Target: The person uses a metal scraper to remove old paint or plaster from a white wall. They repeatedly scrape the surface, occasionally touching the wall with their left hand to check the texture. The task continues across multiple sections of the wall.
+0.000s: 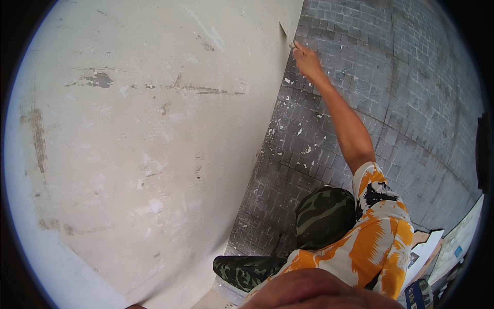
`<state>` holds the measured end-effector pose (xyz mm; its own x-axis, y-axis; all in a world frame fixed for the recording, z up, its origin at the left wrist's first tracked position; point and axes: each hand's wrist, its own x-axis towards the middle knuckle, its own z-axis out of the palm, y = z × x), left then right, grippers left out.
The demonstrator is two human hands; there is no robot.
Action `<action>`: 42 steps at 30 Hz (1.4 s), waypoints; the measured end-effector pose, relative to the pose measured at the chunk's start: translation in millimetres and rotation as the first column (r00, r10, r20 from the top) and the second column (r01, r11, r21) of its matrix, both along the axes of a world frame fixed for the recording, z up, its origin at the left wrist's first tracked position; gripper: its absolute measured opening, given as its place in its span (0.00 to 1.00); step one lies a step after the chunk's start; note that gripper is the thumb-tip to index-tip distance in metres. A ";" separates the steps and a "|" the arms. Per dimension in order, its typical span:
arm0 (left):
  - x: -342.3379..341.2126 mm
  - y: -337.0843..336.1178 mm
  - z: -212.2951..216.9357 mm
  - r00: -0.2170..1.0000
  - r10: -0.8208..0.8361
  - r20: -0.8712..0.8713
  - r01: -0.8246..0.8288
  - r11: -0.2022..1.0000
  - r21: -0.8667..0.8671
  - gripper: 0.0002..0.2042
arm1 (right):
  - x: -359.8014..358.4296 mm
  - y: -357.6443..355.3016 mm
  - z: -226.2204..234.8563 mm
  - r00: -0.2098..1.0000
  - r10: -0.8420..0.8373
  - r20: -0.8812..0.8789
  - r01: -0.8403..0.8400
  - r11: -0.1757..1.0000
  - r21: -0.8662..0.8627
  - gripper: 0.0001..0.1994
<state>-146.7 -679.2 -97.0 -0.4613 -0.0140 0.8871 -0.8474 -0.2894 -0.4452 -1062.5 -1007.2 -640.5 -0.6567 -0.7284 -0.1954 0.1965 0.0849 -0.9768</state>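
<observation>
My right hand (307,61) is stretched far forward at the upper middle, closed around the handle of a scraper (283,31). The scraper's thin dark blade points up and left, against or very near the pale wall (206,134); whether it touches cannot be made out. Grey bare patches (100,80) and long scuffs mark the wall's off-white coating. My left hand is not in view; a small brown sliver at the bottom edge is too little to name.
Grey paving (355,67) runs along the wall's foot, strewn with white flakes (307,150). My camouflage-clad knees (325,216) are bent close to the wall. At the lower right lie a dark blue container (418,294) and white boards (424,257).
</observation>
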 end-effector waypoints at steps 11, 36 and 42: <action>4.3 5.7 -5.8 1.000 0.021 0.018 -0.021 1.000 0.003 0.26 | 30.8 19.7 4.4 0.996 -0.040 0.080 0.041 0.999 -0.014 0.26; 12.8 16.8 6.1 0.993 0.035 -0.113 -0.035 0.999 0.001 0.30 | -36.4 -18.3 -47.1 0.995 0.000 0.098 -0.007 0.997 0.071 0.28; 25.5 24.4 6.5 0.988 0.153 0.000 -0.153 0.988 -0.008 0.31 | 10.5 -6.8 -60.6 0.996 -0.083 0.009 0.083 0.996 -0.009 0.28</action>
